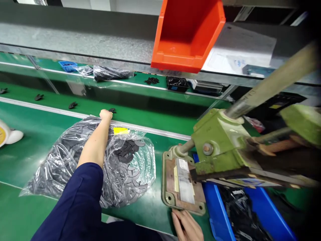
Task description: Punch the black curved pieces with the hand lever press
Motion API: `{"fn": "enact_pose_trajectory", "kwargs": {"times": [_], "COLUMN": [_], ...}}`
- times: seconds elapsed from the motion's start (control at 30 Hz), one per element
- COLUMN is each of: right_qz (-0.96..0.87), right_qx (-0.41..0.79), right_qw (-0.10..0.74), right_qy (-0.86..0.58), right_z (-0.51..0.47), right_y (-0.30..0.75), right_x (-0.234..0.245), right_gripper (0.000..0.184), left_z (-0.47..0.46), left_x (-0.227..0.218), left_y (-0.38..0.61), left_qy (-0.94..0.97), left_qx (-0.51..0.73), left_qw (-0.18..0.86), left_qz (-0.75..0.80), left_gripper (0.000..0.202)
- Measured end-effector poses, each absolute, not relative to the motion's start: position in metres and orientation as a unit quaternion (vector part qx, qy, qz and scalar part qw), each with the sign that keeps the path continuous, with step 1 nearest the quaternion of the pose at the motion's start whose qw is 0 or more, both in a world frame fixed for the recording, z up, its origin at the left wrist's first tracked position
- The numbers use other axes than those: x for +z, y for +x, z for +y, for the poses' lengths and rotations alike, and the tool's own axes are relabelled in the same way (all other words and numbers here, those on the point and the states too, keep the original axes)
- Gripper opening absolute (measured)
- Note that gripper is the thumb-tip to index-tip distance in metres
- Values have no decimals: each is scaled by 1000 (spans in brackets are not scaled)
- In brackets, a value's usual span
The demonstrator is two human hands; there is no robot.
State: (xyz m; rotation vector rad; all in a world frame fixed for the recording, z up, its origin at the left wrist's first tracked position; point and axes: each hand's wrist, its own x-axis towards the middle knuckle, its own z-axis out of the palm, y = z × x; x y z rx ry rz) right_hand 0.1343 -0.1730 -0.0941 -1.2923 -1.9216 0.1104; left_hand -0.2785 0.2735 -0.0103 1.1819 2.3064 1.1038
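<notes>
My left hand [106, 114] reaches over a large clear bag [60, 164] to the green belt behind it. Its fingers are closed at a small curved black part [112, 110], which sticks out to their right; the fingertips are hidden. The bag holds many dark curved pieces [129, 150], and its mouth gapes to the right. My right hand [187, 226] lies at the near edge of the base plate [200, 207] of a green hand press [220, 140]. Its fingers are stretched out and hold nothing.
Several black parts [72, 105] lie spaced along the belt [145, 117]. A blue bin [218, 207] of black pieces stands right of the press. An orange bin [180, 60] sits on the overhead shelf [100, 43]. The press lever [273, 80] slants up to the right.
</notes>
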Motion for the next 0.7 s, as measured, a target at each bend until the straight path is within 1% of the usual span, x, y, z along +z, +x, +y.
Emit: {"fn": "enact_pose_trajectory", "kwargs": {"times": [0.1,0.17,0.27,0.37,0.43,0.5,0.57,0.7], "right_qz": [-743,-741,-744,-738,-705,-654,-621,-616], "right_qx": [57,76,96,96,80,65,70,129], "right_qw": [423,423,402,373,351,320,269,158], "right_qy": [-517,-516,-525,-553,-611,-683,-733,-761], "right_z": [-171,-173,-179,-179,-168,-151,-131,-109], "right_y": [126,124,130,157,189,226,261,299], "right_x": [-83,-75,-59,-37,-22,-12,-10,-20], "right_gripper": [19,15,21,25,27,31,35,53], "left_z": [255,233,181,111,64,23,-9,-50], "left_x": [1,12,25,28,24,17,9,-4], "left_y": [-258,-236,-197,-165,-150,-138,-127,-110], "left_qy": [428,477,582,652,663,665,665,655], "left_qx": [400,423,441,405,380,365,347,318], "left_qw": [131,134,199,285,333,377,409,454], "left_qz": [800,759,654,575,552,532,520,513], "left_gripper": [27,31,35,36,37,42,43,41]}}
